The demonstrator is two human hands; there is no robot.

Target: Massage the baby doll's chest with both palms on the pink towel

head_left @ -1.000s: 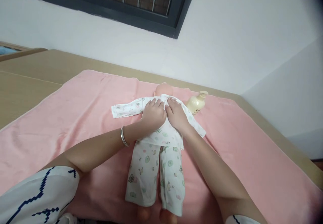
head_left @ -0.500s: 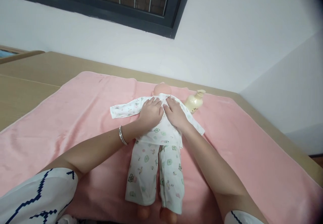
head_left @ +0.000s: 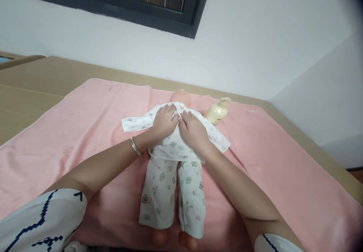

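hardly anything has moved since a second ago: both hands stay palm-down on the chest of the doll (head_left: pixel 180 95), and the right hand (head_left: pixel 193 131) has edged a touch closer to the left hand (head_left: pixel 164 121). beneath everything is a tan table (head_left: pixel 28 93), and a pink towel (head_left: pixel 70 131) spreads over it well out to either side of the hands. the doll lies on its back on the towel, with its head just beyond the fingertips and its bare feet back toward the person's body. its top (head_left: pixel 170 150), white with small prints, sits directly under both palms. one sleeve runs out flat to the left of the left hand, the other to the right of the right wrist. matching trousers (head_left: pixel 159 191) cover the legs behind the wrists, between the forearms. both hands lie flat, fingers side by side, meeting at mid-chest. they press on the cloth and pinch nothing that shows. a cream bottle (head_left: pixel 217 112) rests on the towel just right of the right hand, apart from it. a silver bangle (head_left: pixel 135 146) circles the left wrist.
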